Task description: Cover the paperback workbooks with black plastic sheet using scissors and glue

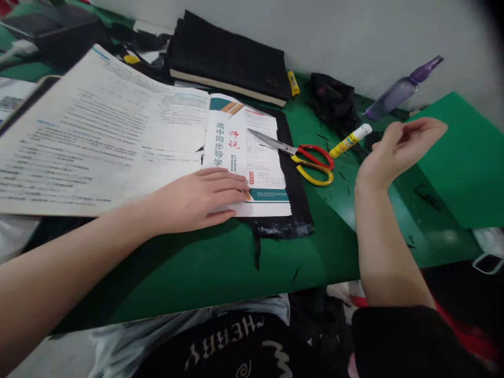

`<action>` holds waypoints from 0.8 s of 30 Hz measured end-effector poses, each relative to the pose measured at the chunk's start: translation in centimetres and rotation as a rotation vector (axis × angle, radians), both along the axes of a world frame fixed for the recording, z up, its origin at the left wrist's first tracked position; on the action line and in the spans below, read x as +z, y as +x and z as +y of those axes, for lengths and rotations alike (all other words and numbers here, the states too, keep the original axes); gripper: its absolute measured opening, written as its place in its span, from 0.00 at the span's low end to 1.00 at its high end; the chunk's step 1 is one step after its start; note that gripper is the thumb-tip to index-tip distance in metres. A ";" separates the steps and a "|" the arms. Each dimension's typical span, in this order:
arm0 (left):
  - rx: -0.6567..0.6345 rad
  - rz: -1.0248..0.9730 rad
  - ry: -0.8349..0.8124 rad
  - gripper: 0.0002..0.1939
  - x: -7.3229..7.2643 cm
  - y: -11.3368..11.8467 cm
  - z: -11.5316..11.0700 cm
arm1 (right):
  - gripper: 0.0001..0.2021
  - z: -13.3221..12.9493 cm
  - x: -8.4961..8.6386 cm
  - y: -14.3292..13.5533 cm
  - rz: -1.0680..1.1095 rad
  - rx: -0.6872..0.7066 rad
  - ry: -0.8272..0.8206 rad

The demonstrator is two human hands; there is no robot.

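Observation:
My left hand [197,202] lies flat on the printed cover [226,152] of an opened booklet, fingers stretched out. The booklet's text page [118,136] spreads to the left under my forearm. A black sheet [293,178] sticks out beneath the cover's right side. Scissors [290,150] with red and yellow handles rest with their blades over the cover. My right hand [397,149] is raised at the right, bent at the wrist, near a yellow glue stick [348,142] with a white cap. Its fingers are mostly turned from view, so I cannot see whether they hold anything.
A thick black book [228,58] lies behind the booklet, with a small yellow object [293,84] beside it. Crumpled black material [334,97] and a purple spray bottle [405,89] are by the wall. A green sheet [464,163] is at the right. Black scraps dot the green table [220,273].

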State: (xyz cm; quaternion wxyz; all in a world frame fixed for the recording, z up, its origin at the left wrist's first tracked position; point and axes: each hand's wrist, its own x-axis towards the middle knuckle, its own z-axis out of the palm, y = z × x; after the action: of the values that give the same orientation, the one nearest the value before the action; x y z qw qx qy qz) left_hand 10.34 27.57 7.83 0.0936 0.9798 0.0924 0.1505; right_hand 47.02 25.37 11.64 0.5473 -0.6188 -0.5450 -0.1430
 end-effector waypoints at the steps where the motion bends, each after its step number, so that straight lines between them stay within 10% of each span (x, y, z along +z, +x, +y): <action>1: -0.018 -0.027 0.028 0.14 0.0 0.1 -0.1 | 0.08 0.1 -0.3 -0.4 -0.064 -0.034 0.113; 17: -0.047 -0.013 -0.041 0.14 0.4 0.0 -0.7 | 0.09 -0.1 -1.7 -1.3 -0.229 0.059 -0.232; 24: -0.025 0.040 -0.060 0.14 1.1 -0.9 -0.4 | 0.10 -0.2 -1.6 -1.3 -0.428 0.174 -0.621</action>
State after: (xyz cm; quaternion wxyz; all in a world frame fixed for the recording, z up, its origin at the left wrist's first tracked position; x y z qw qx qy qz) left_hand 9.47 27.20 8.90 0.1229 0.9805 0.0864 0.1270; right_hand 45.68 25.17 10.06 0.2178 -0.6627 -0.7147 -0.0502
